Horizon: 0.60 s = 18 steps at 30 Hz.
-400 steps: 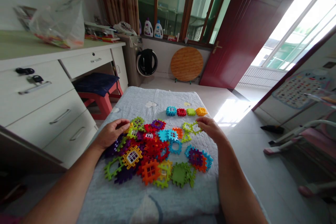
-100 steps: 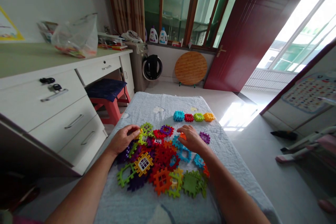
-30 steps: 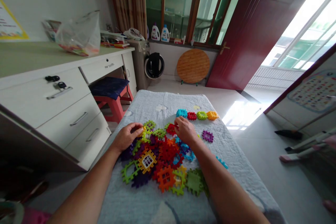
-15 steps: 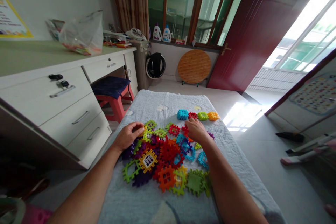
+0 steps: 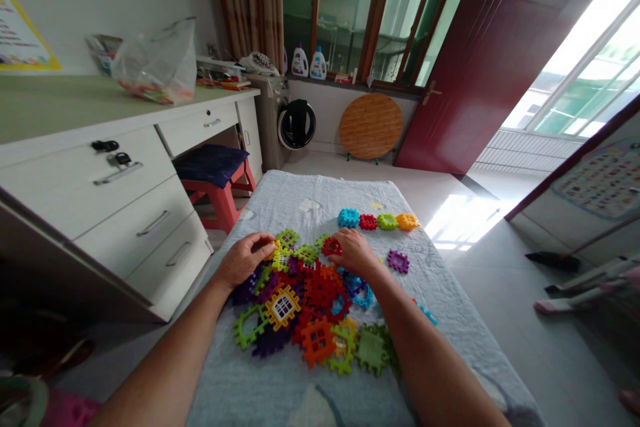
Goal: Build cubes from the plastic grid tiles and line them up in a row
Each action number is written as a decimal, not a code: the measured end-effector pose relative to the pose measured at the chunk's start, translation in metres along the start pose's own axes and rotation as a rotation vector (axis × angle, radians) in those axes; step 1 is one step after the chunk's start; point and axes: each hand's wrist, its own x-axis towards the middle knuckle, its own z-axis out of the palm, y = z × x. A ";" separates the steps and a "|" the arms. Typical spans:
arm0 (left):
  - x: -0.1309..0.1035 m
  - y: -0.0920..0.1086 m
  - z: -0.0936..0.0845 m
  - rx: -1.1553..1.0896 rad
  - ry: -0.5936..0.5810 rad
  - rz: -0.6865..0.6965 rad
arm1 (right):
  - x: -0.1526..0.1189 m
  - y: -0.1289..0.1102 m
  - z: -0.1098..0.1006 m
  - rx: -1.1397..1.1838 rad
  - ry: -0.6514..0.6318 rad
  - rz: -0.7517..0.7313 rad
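Here the right hand pinches a small red tile at the far edge of the tile pile on the blanket-covered table. The left hand rests curled on the pile's left edge, fingertips hidden; its grip is unclear.

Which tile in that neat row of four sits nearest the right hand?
The blue tile, at the row's left end; the right hand lies just below it, farther from the red, green and orange ones.
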 end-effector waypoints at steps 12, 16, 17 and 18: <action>-0.001 0.006 0.000 0.024 0.023 -0.012 | -0.013 0.056 -0.044 0.347 0.163 0.120; -0.002 0.008 0.000 0.028 0.038 -0.017 | -0.013 0.058 -0.032 0.339 0.118 0.153; -0.002 0.008 0.000 0.027 0.039 -0.017 | -0.012 0.057 -0.028 0.302 0.107 0.163; -0.002 0.008 0.000 0.025 0.039 -0.017 | -0.012 0.056 -0.024 0.257 0.096 0.173</action>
